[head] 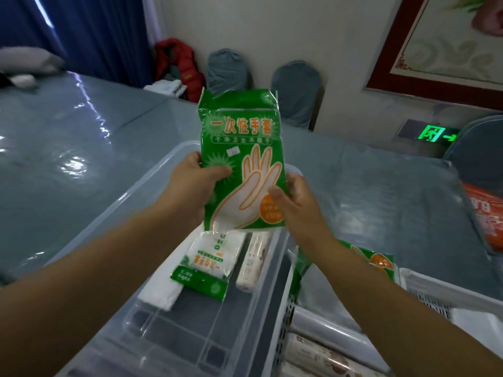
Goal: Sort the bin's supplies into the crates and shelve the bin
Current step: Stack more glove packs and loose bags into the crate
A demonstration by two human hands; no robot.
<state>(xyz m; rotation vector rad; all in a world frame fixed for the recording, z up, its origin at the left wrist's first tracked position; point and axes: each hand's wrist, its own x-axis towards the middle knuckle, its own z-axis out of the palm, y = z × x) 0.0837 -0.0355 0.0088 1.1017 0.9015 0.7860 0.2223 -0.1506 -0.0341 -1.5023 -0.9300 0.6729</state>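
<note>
**Above the bin, a glove packet held in both hands**

Over the clear bin's far end, a green glove packet stands upright in the air, clamped by the left hand at its left edge and the right hand at its lower right corner. Below, inside the bin, lie a smaller green packet, a white folded pack and a pale roll. Touching the bin's right side, a white crate holds rolls and another green packet.
</note>
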